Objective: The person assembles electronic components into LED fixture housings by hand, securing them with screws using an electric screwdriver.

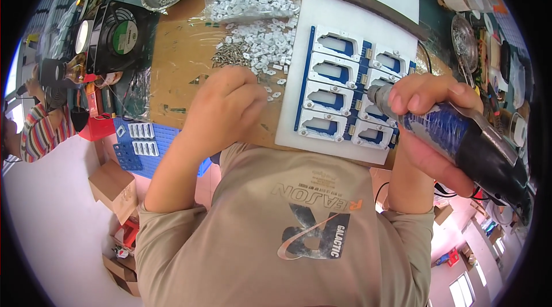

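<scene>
Held nearest the lens in the right hand [428,129], fingers wrapped tight round it, is a dark electric screwdriver [460,137], its tip set against a blue fixture board [345,85] of white housings on the table [178,54]. Small white parts [261,48] and screws [230,54] are touched by the curled left hand [227,106], whether anything is pinched cannot be told

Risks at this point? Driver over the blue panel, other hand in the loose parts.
1. The electric screwdriver is held tilted in the right hand; its tip could skid across the blue panel.
2. The left hand rests by loose white clips and screws, and could sweep them onto the panel.
</scene>
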A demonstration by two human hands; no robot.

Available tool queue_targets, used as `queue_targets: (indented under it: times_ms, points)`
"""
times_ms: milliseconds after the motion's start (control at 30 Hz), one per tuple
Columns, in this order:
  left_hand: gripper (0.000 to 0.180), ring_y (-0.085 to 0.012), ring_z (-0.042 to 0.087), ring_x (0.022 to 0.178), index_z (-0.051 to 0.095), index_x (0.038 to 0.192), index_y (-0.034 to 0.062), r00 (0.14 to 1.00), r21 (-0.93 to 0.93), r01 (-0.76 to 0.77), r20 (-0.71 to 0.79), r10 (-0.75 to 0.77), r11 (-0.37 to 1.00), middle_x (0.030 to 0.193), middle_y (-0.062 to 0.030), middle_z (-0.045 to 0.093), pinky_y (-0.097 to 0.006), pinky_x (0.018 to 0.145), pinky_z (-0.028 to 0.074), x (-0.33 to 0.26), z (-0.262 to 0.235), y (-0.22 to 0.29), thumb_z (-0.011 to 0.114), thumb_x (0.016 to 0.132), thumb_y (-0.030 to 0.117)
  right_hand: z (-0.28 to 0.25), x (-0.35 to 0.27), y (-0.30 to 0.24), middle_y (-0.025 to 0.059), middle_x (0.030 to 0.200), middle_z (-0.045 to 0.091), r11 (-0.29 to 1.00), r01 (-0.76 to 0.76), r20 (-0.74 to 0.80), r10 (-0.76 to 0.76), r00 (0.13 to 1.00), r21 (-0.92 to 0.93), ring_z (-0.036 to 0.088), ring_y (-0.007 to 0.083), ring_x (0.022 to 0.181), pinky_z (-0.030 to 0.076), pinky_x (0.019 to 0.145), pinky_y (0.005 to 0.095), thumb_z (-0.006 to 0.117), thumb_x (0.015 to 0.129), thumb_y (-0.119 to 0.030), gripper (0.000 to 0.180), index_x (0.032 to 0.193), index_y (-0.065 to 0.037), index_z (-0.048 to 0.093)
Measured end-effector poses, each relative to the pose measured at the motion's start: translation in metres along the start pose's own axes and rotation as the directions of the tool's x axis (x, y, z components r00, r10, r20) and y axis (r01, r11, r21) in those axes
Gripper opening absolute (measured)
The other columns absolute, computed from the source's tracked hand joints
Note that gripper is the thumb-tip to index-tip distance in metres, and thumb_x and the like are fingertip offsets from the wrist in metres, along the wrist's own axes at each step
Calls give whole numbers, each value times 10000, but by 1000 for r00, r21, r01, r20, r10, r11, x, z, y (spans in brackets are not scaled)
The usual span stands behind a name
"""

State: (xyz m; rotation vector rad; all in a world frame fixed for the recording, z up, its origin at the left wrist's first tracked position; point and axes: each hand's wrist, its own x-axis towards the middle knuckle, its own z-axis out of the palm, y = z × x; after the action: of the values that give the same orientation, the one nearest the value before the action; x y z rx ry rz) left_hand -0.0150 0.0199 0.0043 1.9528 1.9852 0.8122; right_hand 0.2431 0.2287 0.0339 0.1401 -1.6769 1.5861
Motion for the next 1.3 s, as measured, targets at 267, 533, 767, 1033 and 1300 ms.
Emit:
queue_targets:
  times_ms: [267,533,767,1033,1300]
  points:
    - [111,-300,637,951,716,915,101,999,-37,15,45,-13,999,997,-66,633,-415,844,522,-1,4,0,750,811,82,-7,6,4,177,1116,620,996,38,111,-47,993,79,641,319,890,545,762,436,704,769,-860,1198,1560,-11,404]
    - [114,-303,636,941,713,923,100,999,-23,23,44,-22,999,986,-70,628,-418,840,519,0,5,3,749,817,83,1,5,4,204,1055,641,990,30,16,-33,999,140,663,314,920,565,792,413,819,677,-815,1209,1452,39,454]
    - [117,-307,635,929,705,923,82,999,-19,23,29,-22,1000,985,-80,626,-415,825,522,1,4,6,748,814,73,2,6,1,193,1046,640,992,9,-3,-8,1000,129,658,307,917,562,797,414,815,664,-827,1210,1441,32,462]
    - [105,-315,631,914,702,919,70,998,-19,66,22,-66,998,957,-86,620,-423,813,524,2,8,8,752,827,71,4,4,3,191,1042,640,995,16,-14,-14,1000,103,657,307,917,559,805,421,827,699,-792,1160,1437,27,467]
    - [107,-311,629,879,704,915,66,994,24,101,-42,-100,995,923,-79,611,-419,773,522,-5,15,11,766,828,74,-3,15,-16,168,1150,625,999,18,89,-22,996,49,643,315,933,535,784,440,707,750,-868,1230,1588,-32,371]
